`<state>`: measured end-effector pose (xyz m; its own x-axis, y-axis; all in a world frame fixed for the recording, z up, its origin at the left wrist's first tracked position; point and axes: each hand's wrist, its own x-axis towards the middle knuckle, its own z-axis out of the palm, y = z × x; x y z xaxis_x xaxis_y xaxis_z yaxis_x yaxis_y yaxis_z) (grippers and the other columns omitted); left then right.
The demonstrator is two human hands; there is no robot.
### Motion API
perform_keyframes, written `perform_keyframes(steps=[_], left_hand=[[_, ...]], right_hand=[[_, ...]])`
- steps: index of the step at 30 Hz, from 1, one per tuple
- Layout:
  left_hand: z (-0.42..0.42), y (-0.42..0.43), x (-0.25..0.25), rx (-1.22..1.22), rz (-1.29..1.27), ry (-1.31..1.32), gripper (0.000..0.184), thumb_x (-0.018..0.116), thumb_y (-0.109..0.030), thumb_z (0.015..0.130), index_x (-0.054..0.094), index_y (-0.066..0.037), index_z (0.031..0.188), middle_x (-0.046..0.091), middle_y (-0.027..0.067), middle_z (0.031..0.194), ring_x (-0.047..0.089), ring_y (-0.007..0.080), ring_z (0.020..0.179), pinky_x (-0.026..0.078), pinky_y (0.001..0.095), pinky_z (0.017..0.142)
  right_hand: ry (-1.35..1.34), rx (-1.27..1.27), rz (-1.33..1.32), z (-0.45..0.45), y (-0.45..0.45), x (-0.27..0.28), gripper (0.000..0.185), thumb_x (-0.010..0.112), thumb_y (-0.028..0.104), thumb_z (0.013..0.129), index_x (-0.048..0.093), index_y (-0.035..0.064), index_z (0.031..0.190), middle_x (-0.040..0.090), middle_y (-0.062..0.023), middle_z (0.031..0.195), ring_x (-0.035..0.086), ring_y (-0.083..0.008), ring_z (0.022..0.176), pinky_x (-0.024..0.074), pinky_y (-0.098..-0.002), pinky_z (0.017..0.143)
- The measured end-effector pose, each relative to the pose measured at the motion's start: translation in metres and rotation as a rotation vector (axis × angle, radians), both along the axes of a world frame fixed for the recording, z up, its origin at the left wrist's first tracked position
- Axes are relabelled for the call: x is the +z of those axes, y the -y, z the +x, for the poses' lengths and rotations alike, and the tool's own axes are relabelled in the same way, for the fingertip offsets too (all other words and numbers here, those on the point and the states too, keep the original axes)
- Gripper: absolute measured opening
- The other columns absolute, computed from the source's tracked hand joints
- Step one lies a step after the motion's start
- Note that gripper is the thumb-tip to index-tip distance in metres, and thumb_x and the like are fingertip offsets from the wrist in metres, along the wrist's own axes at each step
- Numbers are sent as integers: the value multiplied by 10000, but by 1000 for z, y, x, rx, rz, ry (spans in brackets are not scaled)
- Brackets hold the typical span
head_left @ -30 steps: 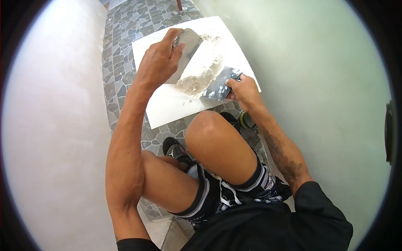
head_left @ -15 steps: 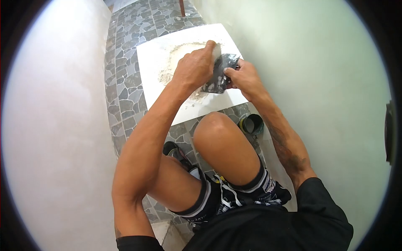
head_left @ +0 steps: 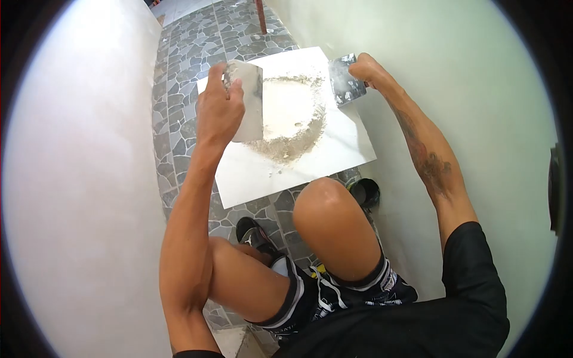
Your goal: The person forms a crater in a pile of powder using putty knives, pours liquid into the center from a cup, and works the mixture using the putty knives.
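Observation:
My left hand is closed around a grey, flat rectangular trowel, its blade over the left side of a white board. My right hand grips a dark, broad scraper smeared with white, above the board's right edge. Between the two tools, a ring of grey-beige powder lies on the board. Inside the ring is a smooth pale area; I cannot tell whether it is wet. The trowel's handle is mostly hidden by my fingers.
A dark round container stands by the right wall, near my knee. The left wall runs close along the stone-patterned floor. A thin reddish-brown post rises beyond the board.
My hands, close together half a second ago, are now apart: the left has moved left with the trowel, the right outward to the right with the scraper. More of the powder ring shows.

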<state>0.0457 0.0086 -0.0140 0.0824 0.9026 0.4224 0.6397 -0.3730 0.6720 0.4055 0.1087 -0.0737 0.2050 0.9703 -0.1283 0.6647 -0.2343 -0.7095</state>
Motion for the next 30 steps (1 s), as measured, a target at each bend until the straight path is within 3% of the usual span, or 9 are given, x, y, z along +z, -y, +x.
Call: perform_keyframes(steps=[1, 4, 7, 10, 17, 19, 25, 30], left_hand=[[-3, -1, -1, 11, 23, 17, 381, 551, -177, 962, 479, -20, 1301, 684, 247, 908, 680, 409, 825, 503, 481, 788], [-11, -4, 2, 19, -31, 86, 366, 558, -175, 965, 493, -11, 1286, 680, 207, 952, 671, 330, 810, 504, 441, 780], [-13, 6, 14, 74, -156, 116, 361, 566, -178, 968, 505, -6, 1279, 669, 179, 978, 649, 258, 811, 503, 403, 785], [-20, 0, 6, 67, -131, 153, 366, 569, -181, 970, 508, -9, 1287, 667, 175, 995, 647, 236, 835, 503, 380, 787], [-27, -9, 3, 96, -113, 220, 377, 574, -172, 970, 507, 35, 1278, 667, 174, 1015, 646, 225, 863, 505, 366, 801], [-32, -14, 0, 95, -138, 277, 382, 577, -166, 968, 507, 52, 1274, 665, 181, 1033, 645, 228, 882, 504, 364, 811], [-48, -21, -8, 137, -79, 217, 418, 583, -156, 953, 503, 84, 1286, 659, 201, 1067, 648, 250, 903, 501, 371, 833], [-48, -16, -5, 174, -130, 248, 425, 578, -167, 945, 509, 87, 1278, 656, 218, 1091, 642, 281, 972, 483, 389, 880]], right_hand=[[97, -82, -4, -8, -7, 4, 153, 527, 54, 737, 465, -4, 609, 414, -45, 593, 353, -141, 494, 238, -408, 405], [59, -16, 84, -4, -37, -12, 154, 535, 60, 735, 511, -43, 624, 445, -82, 591, 372, -152, 519, 262, -412, 430], [107, -15, 7, -7, -46, -5, 217, 521, 40, 740, 605, -154, 785, 586, -172, 731, 498, -206, 622, 379, -421, 502], [61, 25, -29, -14, -61, -9, 186, 530, 62, 746, 617, -96, 788, 588, -143, 732, 500, -208, 641, 387, -416, 520], [154, 350, -45, -11, -85, -29, 118, 560, 107, 748, 592, -1, 784, 533, -71, 728, 476, -191, 652, 391, -413, 538], [110, 266, -88, -30, -62, -5, 105, 558, 105, 750, 580, 5, 773, 523, -60, 727, 473, -180, 651, 392, -401, 538], [-305, 81, -129, -20, -67, -25, 35, 563, 66, 754, 567, 40, 731, 499, -18, 728, 445, -145, 631, 395, -359, 533], [-560, 19, -208, -17, -48, -19, 29, 572, -13, 759, 559, 8, 776, 516, -47, 778, 490, -157, 646, 422, -352, 539]])
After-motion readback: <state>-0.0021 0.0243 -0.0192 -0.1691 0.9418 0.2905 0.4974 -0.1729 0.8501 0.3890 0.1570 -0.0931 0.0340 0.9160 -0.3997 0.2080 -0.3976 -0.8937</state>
